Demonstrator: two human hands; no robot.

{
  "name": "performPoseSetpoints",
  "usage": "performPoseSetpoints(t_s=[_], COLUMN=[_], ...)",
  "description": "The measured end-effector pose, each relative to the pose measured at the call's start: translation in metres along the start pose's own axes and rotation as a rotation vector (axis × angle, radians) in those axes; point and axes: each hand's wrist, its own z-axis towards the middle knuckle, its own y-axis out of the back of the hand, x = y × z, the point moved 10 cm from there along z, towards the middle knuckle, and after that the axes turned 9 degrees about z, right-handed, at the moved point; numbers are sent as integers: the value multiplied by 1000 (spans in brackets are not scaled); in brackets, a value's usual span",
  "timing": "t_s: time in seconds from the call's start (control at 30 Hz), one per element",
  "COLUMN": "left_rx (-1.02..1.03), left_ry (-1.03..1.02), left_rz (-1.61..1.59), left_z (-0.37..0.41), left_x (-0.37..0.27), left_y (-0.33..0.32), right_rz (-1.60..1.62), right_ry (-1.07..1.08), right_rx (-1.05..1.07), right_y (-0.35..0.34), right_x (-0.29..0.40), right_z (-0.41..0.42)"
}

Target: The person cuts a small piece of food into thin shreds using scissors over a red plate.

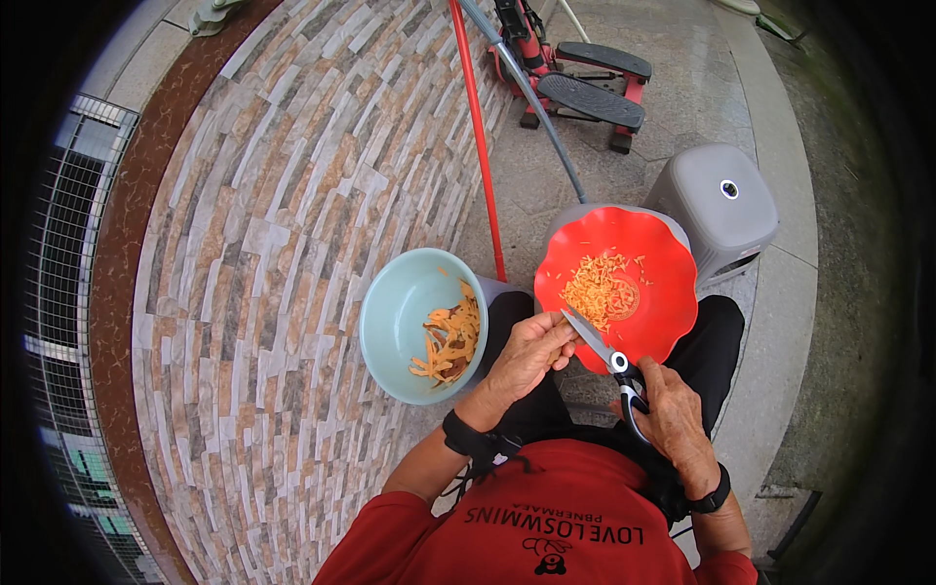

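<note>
My right hand (667, 409) grips the black and grey handles of a pair of scissors (594, 338), whose blades point up and left over a red scalloped plate (662, 256). At the blade tips, my left hand (532, 351) pinches something small, mostly hidden by the fingers; a bit of brownish yellow shows below them. Small orange-yellow snipped shreds (589, 285) lie heaped on the plate, left of its middle. To the left of my left hand, a pale blue bowl (391, 314) holds longer dried orange-brown strips (450, 340). The plate rests on a grey support, largely covered.
A grey plastic stool (720, 197) stands beyond the plate to the right. Red (479, 146) and grey (537, 110) poles slant down in front of me. Farther off is a stepper exercise machine (592, 95). Stone-patterned tiles (292, 256) cover the left side, ending near a metal grating (69, 241).
</note>
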Motion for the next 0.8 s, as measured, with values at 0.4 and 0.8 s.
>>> performPoseSetpoints(t_s=[0.4,0.8], left_rx=[7,-52], left_ry=[-10,35], left_rz=[36,82], left_z=[2,0], left_x=[2,6], left_y=[-1,6], right_rz=[44,7], right_ry=[3,28], right_rx=[36,18], right_y=[0,4], right_x=[6,12], right_z=[1,4])
